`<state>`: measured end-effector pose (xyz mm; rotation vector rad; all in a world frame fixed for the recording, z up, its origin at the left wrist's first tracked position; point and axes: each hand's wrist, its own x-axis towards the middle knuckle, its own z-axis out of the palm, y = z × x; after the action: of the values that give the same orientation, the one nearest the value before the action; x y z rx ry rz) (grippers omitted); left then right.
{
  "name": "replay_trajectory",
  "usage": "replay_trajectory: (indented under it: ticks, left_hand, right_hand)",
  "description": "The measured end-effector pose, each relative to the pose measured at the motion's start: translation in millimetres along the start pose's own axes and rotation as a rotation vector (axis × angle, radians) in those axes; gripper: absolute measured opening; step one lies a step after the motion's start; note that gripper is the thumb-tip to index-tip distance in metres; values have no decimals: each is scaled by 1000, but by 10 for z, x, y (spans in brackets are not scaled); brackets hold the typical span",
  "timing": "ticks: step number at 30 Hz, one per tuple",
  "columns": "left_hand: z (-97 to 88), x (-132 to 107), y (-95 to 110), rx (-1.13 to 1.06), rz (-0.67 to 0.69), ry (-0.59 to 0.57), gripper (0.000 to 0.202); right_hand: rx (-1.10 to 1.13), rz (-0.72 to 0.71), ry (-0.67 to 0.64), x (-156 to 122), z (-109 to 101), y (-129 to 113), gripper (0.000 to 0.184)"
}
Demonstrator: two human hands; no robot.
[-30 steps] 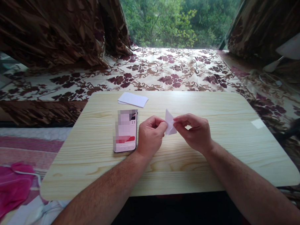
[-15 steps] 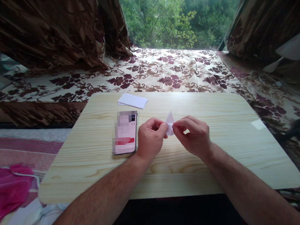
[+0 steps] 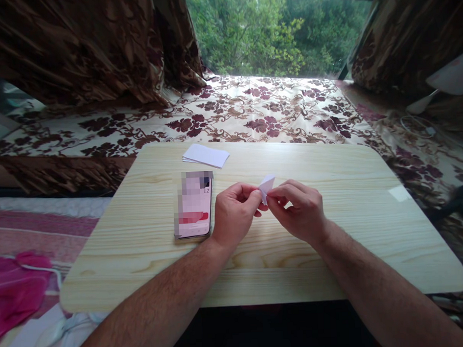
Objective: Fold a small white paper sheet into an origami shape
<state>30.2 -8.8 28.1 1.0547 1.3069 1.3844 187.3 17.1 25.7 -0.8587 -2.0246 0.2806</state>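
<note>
A small folded white paper is held between my two hands, above the middle of the table. My left hand pinches its left side between thumb and fingers. My right hand is closed too, its thumb and fingertips gripping the lower right edge of the paper. One pointed flap tilts up to the right; the lower folds are partly hidden by my fingers. Left of my left hand lies a phone with its screen lit and partly blurred out.
A small stack of white paper lies near the far edge of the pale wooden table. A whitish patch is at the table's right. Floral cloth covers the ledge behind, and pink fabric lies at the left.
The paper's pointed flap has swung from upright to a rightward tilt, and less of the paper's lower part shows. Both hands keep their grip almost in place. The number on the phone went from 11 to 12.
</note>
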Motion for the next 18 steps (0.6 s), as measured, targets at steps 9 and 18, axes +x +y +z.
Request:
replay_trajectory:
  ticks: [9, 18]
  left_hand:
    - [-4, 7, -13, -27, -28, -5, 26]
    - [-14, 16, -42, 42, 23, 31, 22]
  right_hand:
    - [21, 9, -57, 1, 6, 0, 7]
    - [70, -45, -97, 4, 7, 6, 5]
